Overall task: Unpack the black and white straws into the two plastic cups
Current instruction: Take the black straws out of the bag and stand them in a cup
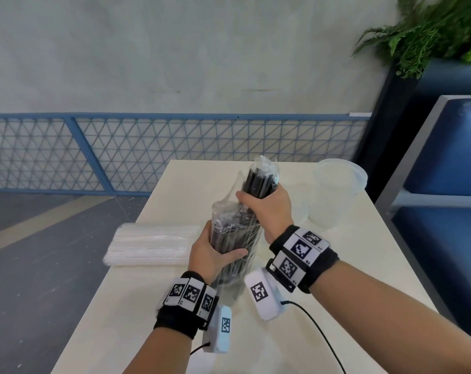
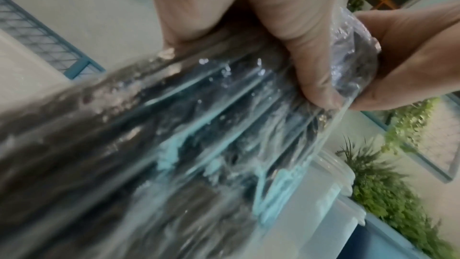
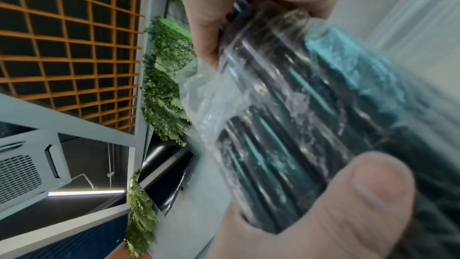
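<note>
I hold a bundle of black straws (image 1: 234, 236) in clear plastic wrap, tilted upright over the table. My left hand (image 1: 215, 252) grips the wrapped lower part (image 2: 199, 125). Higher up, my right hand (image 1: 266, 203) grips the straws (image 3: 286, 125), whose bare black ends (image 1: 258, 179) stick out of crumpled wrap. A flat pack of white straws (image 1: 150, 245) lies on the table at the left. Two clear plastic cups stand at the back right, the taller cup (image 1: 336, 190) and a fainter cup (image 1: 299, 203) partly behind my right hand.
The cream table (image 1: 336, 279) has its left edge close to the white pack. Cables run from both wrist cameras over the near tabletop. A blue mesh fence (image 1: 148, 152) is behind, a blue seat (image 1: 444, 171) and a fern (image 1: 431, 31) at the right.
</note>
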Motion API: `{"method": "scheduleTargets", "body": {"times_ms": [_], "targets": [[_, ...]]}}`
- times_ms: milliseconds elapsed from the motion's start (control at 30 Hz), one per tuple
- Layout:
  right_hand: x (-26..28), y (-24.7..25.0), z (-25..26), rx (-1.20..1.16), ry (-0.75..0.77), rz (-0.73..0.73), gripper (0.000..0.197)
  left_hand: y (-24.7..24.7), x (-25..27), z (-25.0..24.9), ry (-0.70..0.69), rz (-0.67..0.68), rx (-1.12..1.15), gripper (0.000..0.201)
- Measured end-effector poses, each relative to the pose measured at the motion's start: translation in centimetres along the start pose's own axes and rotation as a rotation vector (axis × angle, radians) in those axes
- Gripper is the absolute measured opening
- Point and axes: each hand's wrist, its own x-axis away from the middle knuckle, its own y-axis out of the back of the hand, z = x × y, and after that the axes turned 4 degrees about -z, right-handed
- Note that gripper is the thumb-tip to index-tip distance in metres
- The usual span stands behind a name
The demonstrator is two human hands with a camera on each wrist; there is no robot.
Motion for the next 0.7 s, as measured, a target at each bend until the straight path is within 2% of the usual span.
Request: {"method": "scheduleTargets", "body": {"times_ms": [167,300,367,500,567,633,700], "targets": [[-1.6,0.2,1.9,-0.107,0.045,0.014,0.028,-0.1,-0.3,0.0,0.056,-0.004,0.066,0.066],[-2.9,1.4,2.8,-0.154,0.064,0.12,0.023,-0.1,-0.3,0.3,0.078,0.016,0.095,0.069],[-3.3,1.9,2.9,-0.148,0.053,0.251,0.026,0.0,-0.3,0.4,0.084,0.028,0.103,0.068],[-4.3,3.1,2.6,-0.164,-0.032,0.691,0.036,0.1,-0.4,0.3,0.09,0.062,0.146,0.056],[-4.6,3.7,2.0,-0.203,-0.074,0.842,0.041,0.0,-0.5,0.2,0.094,0.086,0.156,0.054],[-4.5,3.8,1.3,-0.237,-0.077,0.825,0.037,-0.1,-0.6,0.1,0.087,0.096,0.15,0.055],[-4.0,3.4,0.9,-0.269,-0.058,0.692,0.028,-0.3,-0.6,0.1,0.083,0.089,0.146,0.055]]}}
